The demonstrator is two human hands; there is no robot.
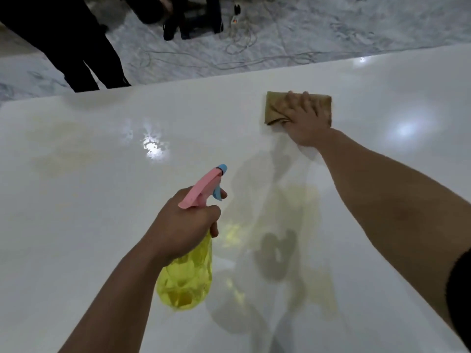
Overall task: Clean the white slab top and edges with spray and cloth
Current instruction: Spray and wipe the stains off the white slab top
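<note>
Glossy and hard, the white slab [89, 225] looks slick. Far out on it, the right hand [304, 121] presses flat, fingers spread, on a soft folded brown cloth [276, 108]. Nearer, the left hand [183, 228] grips the light yellow spray bottle [186, 278] by its neck.

Cloth [277, 108]: on the surface [89, 154], far right, near its back edge, under your right hand [307, 123].
Spray bottle [187, 271]: in your left hand [183, 228], above the surface, nearer you, left of the cloth.
Floor [331, 24]: beyond the back edge.
</note>
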